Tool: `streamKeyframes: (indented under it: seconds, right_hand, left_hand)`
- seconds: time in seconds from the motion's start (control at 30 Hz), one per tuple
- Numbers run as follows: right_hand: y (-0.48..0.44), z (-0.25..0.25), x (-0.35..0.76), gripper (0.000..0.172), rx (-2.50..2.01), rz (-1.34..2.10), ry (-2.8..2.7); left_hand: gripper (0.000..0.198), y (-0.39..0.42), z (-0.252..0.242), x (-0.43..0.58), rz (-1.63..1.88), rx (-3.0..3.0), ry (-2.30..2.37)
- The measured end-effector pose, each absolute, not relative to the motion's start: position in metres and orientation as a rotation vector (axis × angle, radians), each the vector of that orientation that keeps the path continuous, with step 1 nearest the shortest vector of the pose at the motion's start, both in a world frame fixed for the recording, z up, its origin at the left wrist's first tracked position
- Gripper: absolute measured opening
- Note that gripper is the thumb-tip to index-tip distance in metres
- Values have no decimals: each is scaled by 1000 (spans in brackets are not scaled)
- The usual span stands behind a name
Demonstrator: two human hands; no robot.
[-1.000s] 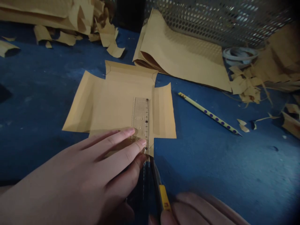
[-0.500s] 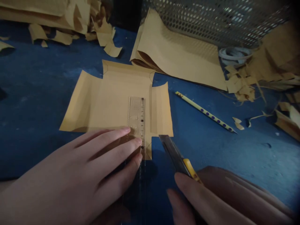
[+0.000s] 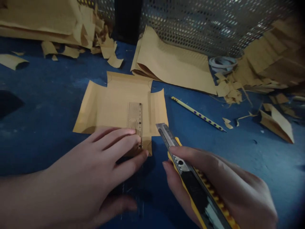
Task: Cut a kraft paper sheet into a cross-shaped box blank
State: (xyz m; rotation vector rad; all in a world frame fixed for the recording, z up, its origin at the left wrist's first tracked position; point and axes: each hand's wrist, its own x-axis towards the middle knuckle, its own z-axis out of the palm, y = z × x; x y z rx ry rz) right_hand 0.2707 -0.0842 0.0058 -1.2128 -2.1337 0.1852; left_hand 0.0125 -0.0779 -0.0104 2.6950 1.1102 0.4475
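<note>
A brown paper cutout [image 3: 119,92] with flaps on its sides lies on the blue surface. On it rests a clear plastic ruler [image 3: 134,111], whose lower part runs beneath my left hand [image 3: 102,162]. That hand lies with its fingers stretched out, fingertips pressing on the ruler and one finger reaching the paper's lower right corner flap. My right hand [image 3: 219,181] is closed around a yellow and black utility knife [image 3: 188,171]. The knife's blade is out, its tip over the lower part of the right flap; I cannot tell whether it touches the paper.
A pencil with purple dots [image 3: 199,114] lies right of the cutout. Folded brown paper [image 3: 176,60] sits behind, against a perforated metal basket [image 3: 190,28]. Paper scraps [image 3: 108,47] lie at the back left, more scraps [image 3: 230,92] at the right near a roll of tape [image 3: 222,64].
The view has shifted slightly. My right hand has brought the knife up and left, more of it now showing. My left hand's lower finger has stretched out toward the corner flap.
</note>
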Motion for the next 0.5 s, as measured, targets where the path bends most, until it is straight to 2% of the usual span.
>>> streamKeyframes:
  seconds: [0.37, 0.5]
  right_hand:
    - [-78, 6, 261, 25, -1152, 329, -2144]
    - [-76, 1, 258, 35, -1121, 381, -2177]
  left_hand:
    - [48, -78, -2, 1, 330, 2841, 1043]
    - [47, -78, -1, 1, 339, 2854, 1028]
